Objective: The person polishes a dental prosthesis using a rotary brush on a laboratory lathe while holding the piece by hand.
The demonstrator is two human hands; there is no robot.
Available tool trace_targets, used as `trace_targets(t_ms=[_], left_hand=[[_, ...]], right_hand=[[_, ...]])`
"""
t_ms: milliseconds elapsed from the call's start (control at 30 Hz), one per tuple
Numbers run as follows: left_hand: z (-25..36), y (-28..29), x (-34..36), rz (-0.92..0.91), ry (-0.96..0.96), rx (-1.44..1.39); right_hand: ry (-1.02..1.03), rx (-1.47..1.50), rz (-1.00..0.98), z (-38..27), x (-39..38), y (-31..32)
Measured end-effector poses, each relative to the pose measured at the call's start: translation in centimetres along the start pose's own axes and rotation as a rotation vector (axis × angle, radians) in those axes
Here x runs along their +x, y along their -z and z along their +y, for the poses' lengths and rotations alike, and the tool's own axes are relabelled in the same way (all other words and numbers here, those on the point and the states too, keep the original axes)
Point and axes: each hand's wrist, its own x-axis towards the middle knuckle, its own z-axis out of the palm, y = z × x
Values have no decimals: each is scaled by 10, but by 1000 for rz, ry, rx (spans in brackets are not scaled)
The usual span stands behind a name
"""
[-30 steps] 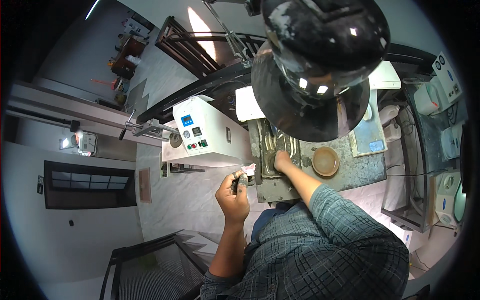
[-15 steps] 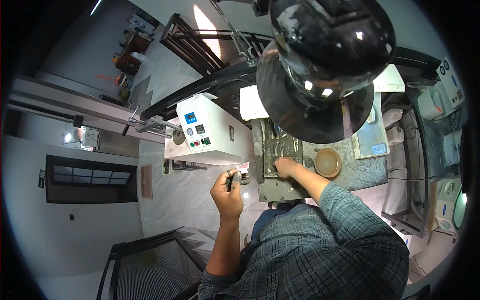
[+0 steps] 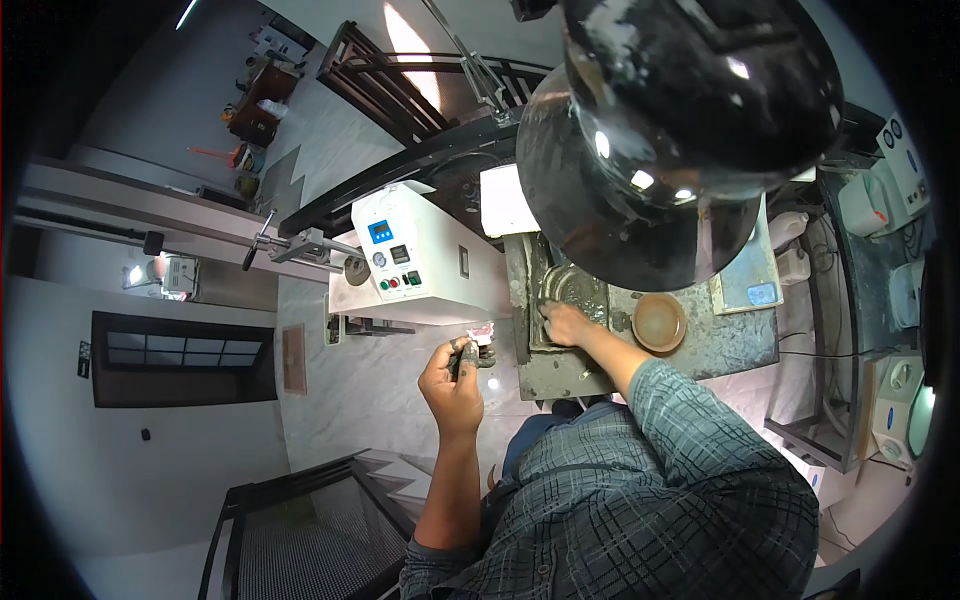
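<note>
My left hand [image 3: 455, 385] is raised in front of the white machine, its grey-smeared fingers closed on a small pink-and-white denture-like piece [image 3: 481, 333]. Wet grey slurry [image 3: 582, 290] lies in a shallow tray [image 3: 533, 340] on the worktop. At the tray's near end, my right hand [image 3: 567, 325] dips its fingertips into the slurry. Those fingers are bent together, and whatever may be between them is hidden. Just right of this hand stands a round brown bowl [image 3: 659, 322] of cloudy liquid.
A large glossy black lamp-like hood [image 3: 680, 150] overhangs the tray's far part. The white machine [image 3: 430, 265] with buttons and a small screen stands to the left. Right of the bowl lies a white-edged blue panel [image 3: 745, 270]. The stained worktop [image 3: 705, 345] ends close to my body.
My right hand has shifted slightly left and down in the tray, and the slurry now shows curved swept marks. The left hand keeps its hold almost unmoved. The view has shifted a little.
</note>
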Motion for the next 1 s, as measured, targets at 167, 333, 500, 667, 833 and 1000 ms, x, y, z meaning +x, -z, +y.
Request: trace_targets(t_ms=[167, 333, 500, 667, 833, 1000], left_hand=[[-5, 0, 4, -26, -6, 25], [-8, -5, 9, -21, -16, -34], [-7, -2, 5, -6, -35, -21], [-11, -3, 3, -12, 3, -33], [-11, 0, 1, -1, 5, -38], [-10, 0, -1, -9, 11, -28]], right_hand=[[137, -62, -89, 1, -32, 11], [49, -118, -277, 5, -25, 27], [-36, -115, -199, -26, -31, 30], [-105, -54, -181, -19, -22, 4], [-93, -22, -157, -20, -18, 4], [-75, -82, -253, -17, -18, 4]])
